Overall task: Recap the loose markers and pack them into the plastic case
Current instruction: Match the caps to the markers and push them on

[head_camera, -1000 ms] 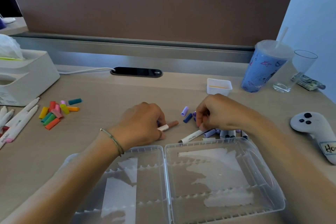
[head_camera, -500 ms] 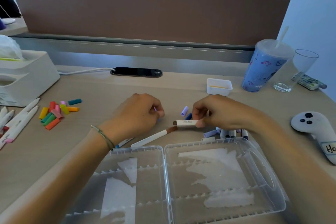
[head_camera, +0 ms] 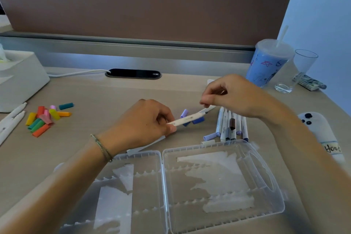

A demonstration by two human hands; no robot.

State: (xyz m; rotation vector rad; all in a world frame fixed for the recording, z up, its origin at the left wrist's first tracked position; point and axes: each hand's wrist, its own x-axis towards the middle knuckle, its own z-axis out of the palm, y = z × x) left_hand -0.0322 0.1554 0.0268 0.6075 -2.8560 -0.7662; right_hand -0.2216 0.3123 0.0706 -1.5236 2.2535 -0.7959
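My left hand (head_camera: pixel 144 125) grips the near end of a white marker (head_camera: pixel 187 118) held just above the desk. My right hand (head_camera: pixel 235 97) pinches at its far end, fingers curled. The open clear plastic case (head_camera: pixel 224 143) lies in front of me with nothing in either half. To the right of the marker lies a row of several markers (head_camera: pixel 228 125), one with a brown cap. Purple and blue caps (head_camera: pixel 198 120) sit under the held marker. Another white marker (head_camera: pixel 148 144) lies below my left hand. Several coloured caps (head_camera: pixel 45 118) and white markers (head_camera: pixel 13 118) lie at the left.
A white tissue box (head_camera: pixel 20 80) stands at the far left. At the back right stand a blue tumbler with a straw (head_camera: pixel 269 62) and a clear glass (head_camera: pixel 296 74). A white controller (head_camera: pixel 321 133) lies at the right edge. A cable port (head_camera: pixel 133 73) sits at the desk's back.
Both hands rose from the desk. My right hand moved up and right, uncovering the row of markers. The white marker now spans between both hands.
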